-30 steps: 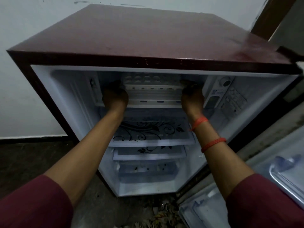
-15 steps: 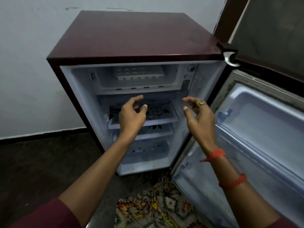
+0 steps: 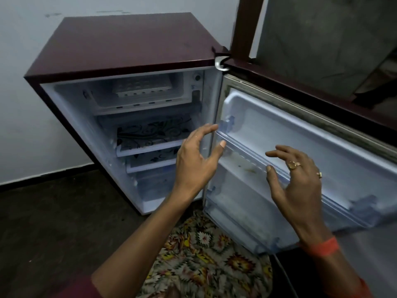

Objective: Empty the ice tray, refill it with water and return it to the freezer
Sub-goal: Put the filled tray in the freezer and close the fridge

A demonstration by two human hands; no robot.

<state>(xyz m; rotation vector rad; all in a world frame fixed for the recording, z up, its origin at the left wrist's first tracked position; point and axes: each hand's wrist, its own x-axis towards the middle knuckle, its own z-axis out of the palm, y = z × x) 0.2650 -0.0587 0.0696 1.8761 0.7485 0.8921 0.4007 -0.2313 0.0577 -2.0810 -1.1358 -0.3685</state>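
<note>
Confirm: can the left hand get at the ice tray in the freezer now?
Likely yes: door open, left hand empty, and nothing stands between it and the ice tray in the open-fronted freezer compartment.

White wall [image 3: 25, 108], dark floor [image 3: 47, 237], patterned mat [image 3: 206, 257]

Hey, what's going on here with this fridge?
A person stands over a small maroon fridge whose door is swung wide open. A white plastic ice tray sits in the freezer compartment at the top; whether it holds water cannot be told. Neither hand holds anything: the left hand and the right hand hover in front of the door's inner shelf with loosely spread fingers. The door is not yet closed.
</note>
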